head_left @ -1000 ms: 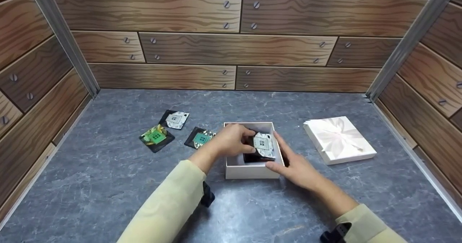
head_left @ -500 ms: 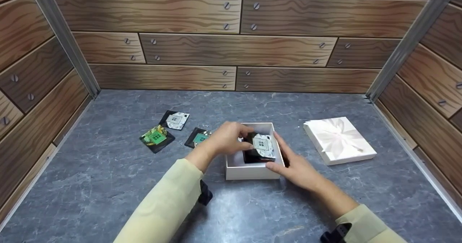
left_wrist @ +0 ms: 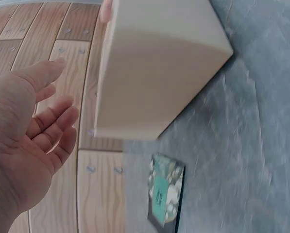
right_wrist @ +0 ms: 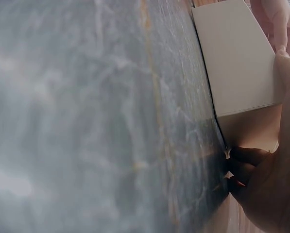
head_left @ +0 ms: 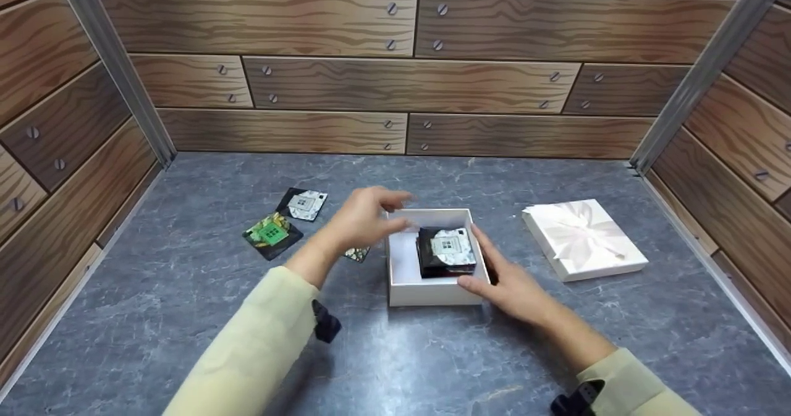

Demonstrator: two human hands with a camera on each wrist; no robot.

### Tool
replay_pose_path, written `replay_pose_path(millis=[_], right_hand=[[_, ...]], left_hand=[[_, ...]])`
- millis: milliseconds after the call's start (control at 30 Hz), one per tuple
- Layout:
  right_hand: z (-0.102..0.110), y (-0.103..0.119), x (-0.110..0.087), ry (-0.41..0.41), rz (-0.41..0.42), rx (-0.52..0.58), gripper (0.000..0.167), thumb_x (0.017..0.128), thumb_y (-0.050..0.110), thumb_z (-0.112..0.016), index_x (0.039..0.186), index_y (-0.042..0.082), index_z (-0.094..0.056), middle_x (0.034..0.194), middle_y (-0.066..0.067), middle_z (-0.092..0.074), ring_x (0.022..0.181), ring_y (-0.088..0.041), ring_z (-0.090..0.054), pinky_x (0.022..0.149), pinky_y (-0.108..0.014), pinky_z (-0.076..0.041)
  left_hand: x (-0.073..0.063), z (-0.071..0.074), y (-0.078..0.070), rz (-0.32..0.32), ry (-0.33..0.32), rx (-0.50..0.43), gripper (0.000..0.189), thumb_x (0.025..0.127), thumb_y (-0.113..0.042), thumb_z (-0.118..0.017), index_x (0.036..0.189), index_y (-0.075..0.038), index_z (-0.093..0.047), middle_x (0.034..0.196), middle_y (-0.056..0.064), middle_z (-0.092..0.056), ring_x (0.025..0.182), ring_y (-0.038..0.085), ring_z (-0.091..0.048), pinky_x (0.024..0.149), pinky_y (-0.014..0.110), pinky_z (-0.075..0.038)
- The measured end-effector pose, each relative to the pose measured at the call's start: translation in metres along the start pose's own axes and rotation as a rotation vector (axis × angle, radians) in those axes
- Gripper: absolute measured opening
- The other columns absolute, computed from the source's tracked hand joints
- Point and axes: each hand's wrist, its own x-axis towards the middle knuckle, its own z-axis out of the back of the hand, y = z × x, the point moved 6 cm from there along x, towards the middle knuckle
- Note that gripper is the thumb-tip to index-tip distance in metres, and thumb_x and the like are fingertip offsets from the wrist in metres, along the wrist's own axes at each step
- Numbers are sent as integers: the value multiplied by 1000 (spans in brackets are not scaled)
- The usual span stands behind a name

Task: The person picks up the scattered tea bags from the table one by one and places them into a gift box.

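Note:
A white open-topped box (head_left: pixel 435 295) stands on the table, with a stack of flat square black pieces (head_left: pixel 454 249) inside, toward its right side. The top piece has a white-and-grey print. My right hand (head_left: pixel 519 292) holds the box at its right side, thumb at the near right corner and fingers along the outer wall. My left hand (head_left: pixel 361 218) hovers over the box's left edge, fingers and thumb spread apart, holding nothing. Below it a teal-printed square piece (left_wrist: pixel 160 194) lies on the table, mostly hidden by that hand in the head view.
Left of the box lie a green-printed square piece (head_left: pixel 272 235) and a white-printed one (head_left: pixel 303 203), close together. A white lid with a ribbon bow (head_left: pixel 584 240) rests to the right. Wood-patterned walls (head_left: pixel 395 82) enclose the table's back and sides.
My left hand has let go of the top piece and moved left and up out of the box. The stack stays inside. My right hand keeps its place on the box.

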Motion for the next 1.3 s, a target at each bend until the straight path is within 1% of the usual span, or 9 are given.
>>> replay_pose_path(millis=[200, 433, 500, 633, 733, 800, 967, 1167, 1300], right_hand=[[1, 0, 1, -6, 6, -1, 98, 97, 55, -72, 172, 36, -11, 163, -21, -43, 136, -55, -51, 111, -72, -38], [0, 1, 1, -6, 10, 2, 98, 97, 54, -72, 172, 35, -12, 163, -20, -44, 135, -53, -52, 112, -71, -38], [0, 1, 1, -5, 9, -6, 98, 97, 55, -72, 172, 35, -12, 162, -21, -45, 134, -53, -53, 111, -71, -39], [1, 0, 1, -8, 8, -23, 97, 98, 55, -71, 172, 33, -12, 159, -25, -47, 130, -53, -56, 108, -71, -41], [1, 0, 1, -7, 7, -30, 97, 98, 56, -70, 172, 34, -12, 158, -30, -46, 128, -55, -57, 107, -72, -42], [1, 0, 1, -6, 3, -32, 97, 98, 56, -70, 172, 35, -11, 156, -32, -47, 128, -55, -57, 106, -72, -42], [0, 0, 0, -1, -5, -31, 97, 98, 57, -69, 172, 34, -11, 156, -32, -48, 126, -54, -59, 105, -72, -43], [1, 1, -2, 1, -22, -26, 97, 98, 58, -70, 172, 37, -11, 155, -35, -47, 125, -54, -59, 105, -73, -44], [1, 2, -1, 4, -28, -18, 97, 97, 57, -70, 172, 37, -11, 156, -33, -46, 121, -48, -62, 105, -71, -45]], left_hand=[[-17, 36, 24, 88, -80, -48, 55, 96, -27, -80, 146, -11, -65, 133, 16, -70, 121, 28, -65, 107, 46, -51], [-42, 84, 61, 149, -211, -86, 55, 96, -21, -81, 146, -7, -64, 135, 19, -70, 126, 35, -64, 106, 48, -52], [-50, 95, 73, 180, -233, -99, 55, 97, -22, -80, 147, -7, -64, 135, 19, -70, 127, 36, -64, 105, 49, -53], [-68, 111, 96, 220, -277, -104, 55, 97, -21, -80, 147, -5, -62, 133, 21, -70, 129, 38, -62, 110, 51, -48], [-81, 118, 114, 244, -304, -93, 56, 97, -19, -79, 147, -1, -62, 133, 24, -69, 130, 40, -61, 114, 52, -44], [-89, 120, 126, 273, -306, -89, 56, 97, -18, -79, 147, 0, -61, 137, 26, -67, 132, 42, -59, 115, 54, -42], [-105, 120, 152, 356, -268, -68, 61, 98, -22, -79, 152, -2, -56, 146, 26, -60, 140, 46, -50, 119, 59, -35], [-115, 118, 176, 423, -221, -84, 64, 99, -24, -77, 156, -6, -53, 154, 22, -55, 149, 46, -38, 122, 60, -29], [-118, 113, 187, 461, -190, -129, 67, 99, -22, -77, 158, -8, -50, 157, 22, -51, 153, 45, -31, 124, 61, -25]])
